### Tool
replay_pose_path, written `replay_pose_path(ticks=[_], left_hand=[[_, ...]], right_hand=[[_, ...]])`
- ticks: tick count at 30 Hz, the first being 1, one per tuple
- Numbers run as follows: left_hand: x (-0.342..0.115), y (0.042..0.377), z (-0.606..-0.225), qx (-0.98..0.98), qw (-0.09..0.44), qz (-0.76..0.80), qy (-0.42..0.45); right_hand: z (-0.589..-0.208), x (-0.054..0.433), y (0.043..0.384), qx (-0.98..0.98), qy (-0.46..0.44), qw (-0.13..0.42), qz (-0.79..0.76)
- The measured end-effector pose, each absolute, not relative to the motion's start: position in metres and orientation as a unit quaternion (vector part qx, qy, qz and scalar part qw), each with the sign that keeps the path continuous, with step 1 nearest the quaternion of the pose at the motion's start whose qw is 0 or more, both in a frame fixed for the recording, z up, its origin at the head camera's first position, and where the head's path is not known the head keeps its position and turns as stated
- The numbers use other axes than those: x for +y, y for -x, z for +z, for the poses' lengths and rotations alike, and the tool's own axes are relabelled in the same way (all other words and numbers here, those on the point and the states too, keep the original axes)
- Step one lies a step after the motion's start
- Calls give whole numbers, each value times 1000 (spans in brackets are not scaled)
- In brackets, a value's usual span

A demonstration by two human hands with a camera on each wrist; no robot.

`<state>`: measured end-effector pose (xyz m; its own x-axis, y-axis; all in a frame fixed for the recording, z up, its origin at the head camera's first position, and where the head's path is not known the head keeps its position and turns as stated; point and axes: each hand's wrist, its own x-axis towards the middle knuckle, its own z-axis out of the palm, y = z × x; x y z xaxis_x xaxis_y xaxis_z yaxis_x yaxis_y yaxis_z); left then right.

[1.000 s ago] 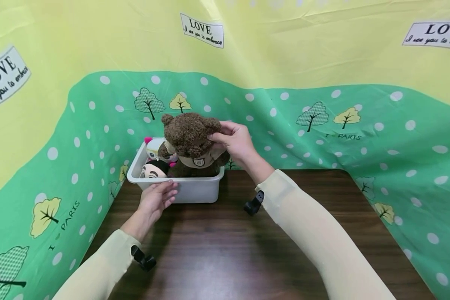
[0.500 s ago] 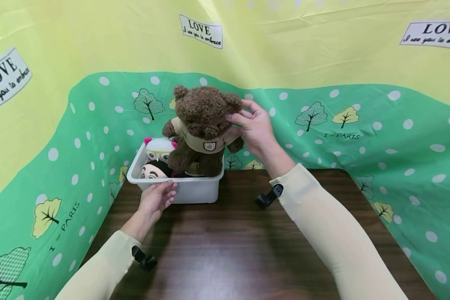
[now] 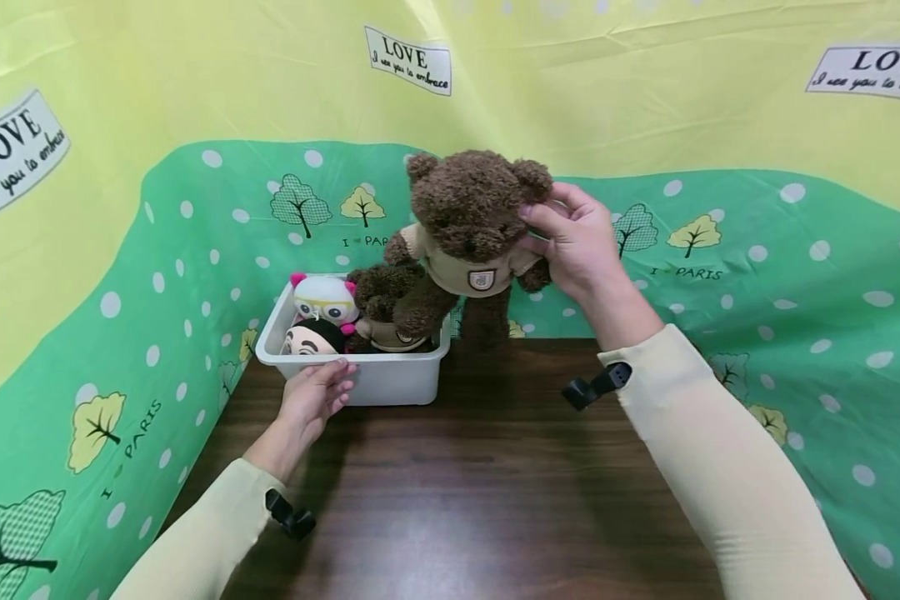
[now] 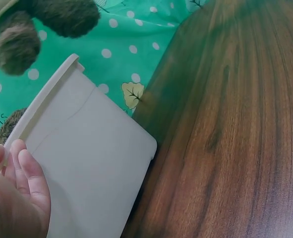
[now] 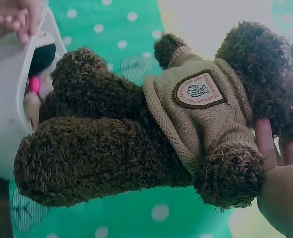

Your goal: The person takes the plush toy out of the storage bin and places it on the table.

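Note:
A brown teddy bear in a beige knitted sweater hangs upright in the air, above and to the right of a white plastic bin. My right hand grips it by the side of its head, near the ear. My left hand holds the bin's front rim, thumb over the edge and fingers along the outer wall. Inside the bin sit a white plush toy with pink ears, a black-capped doll head and a second brown teddy bear, partly hidden by the held bear's leg.
The bin stands at the back left of a dark wooden table. A green and yellow printed cloth hangs behind the table and along both sides.
My right hand has lifted the teddy bear out of the bin, up and to the right, uncovering the second bear. My left hand stays at the rim.

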<state>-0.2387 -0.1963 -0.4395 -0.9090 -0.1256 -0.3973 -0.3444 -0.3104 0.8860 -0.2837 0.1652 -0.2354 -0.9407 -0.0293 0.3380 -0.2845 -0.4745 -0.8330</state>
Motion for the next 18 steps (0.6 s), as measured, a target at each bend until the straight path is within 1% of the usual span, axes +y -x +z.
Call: replay_pose_path(ticks=[5,10,18], left_hand=[[-196,239,-440,588,68,782,198],[-194,239,-441,586,60,784,197],[-193,240,-442,584,51,786,198]], right_hand=[[-247,199,284,-525,-143,84,835],[-269,228,286,-545,-120,85,825],[-311,250,303,-581,-65,84,807]])
